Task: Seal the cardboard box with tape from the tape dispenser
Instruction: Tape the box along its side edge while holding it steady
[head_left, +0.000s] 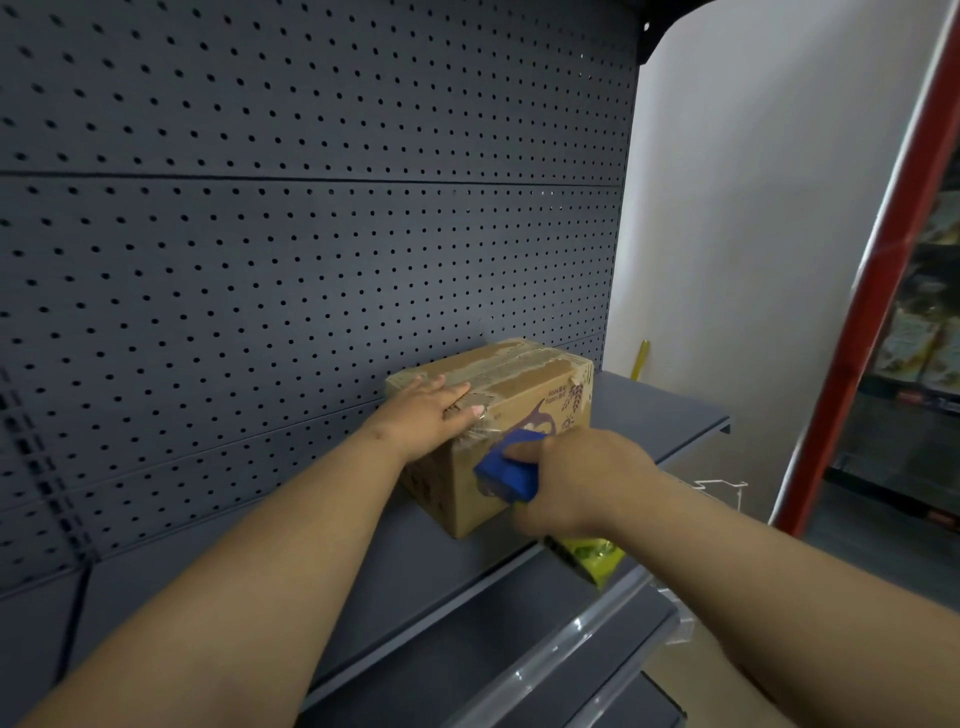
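Note:
A brown cardboard box stands on the grey metal shelf, close to the pegboard back. Old torn tape runs along its top seam. My left hand lies flat on the near end of the box top, fingers spread, pressing down on clear tape at the edge. My right hand grips a blue tape dispenser held against the box's near side face, just below the top edge. A strip of clear tape stretches from the dispenser up to the box edge.
A dark grey pegboard rises behind the shelf. A yellow-green packet lies at the shelf's front edge under my right wrist. A white wall and a red post stand to the right. A lower shelf juts out below.

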